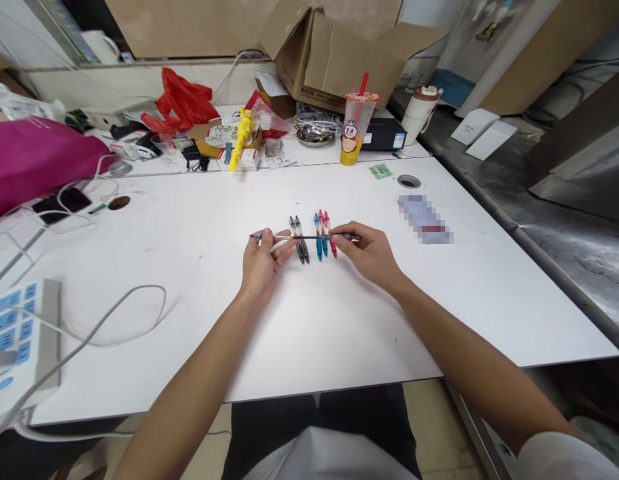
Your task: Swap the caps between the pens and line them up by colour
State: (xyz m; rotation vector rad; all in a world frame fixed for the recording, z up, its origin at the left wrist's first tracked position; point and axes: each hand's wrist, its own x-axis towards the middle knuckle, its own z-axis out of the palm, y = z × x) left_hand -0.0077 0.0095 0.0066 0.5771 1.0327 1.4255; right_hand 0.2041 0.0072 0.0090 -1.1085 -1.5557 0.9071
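5 slim grey, blue and red plastic pens [319, 248] look whole; left hand [260, 265] and right hand [372, 253] pinch 1 grey-and-clear plastic pen [306, 237], seemingly unjoined.

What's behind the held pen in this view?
Two grey pens, plus blue and pink pens, lying on the table. The held pen hides slivers of their middles; whatever the right hand covers can't be seen.

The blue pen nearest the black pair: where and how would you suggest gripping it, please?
Probably by the near end of the blue pen, pinched from above: it lies flat, that end shows clear of the held pen parts, and a gap on its left separates it from the black pens.
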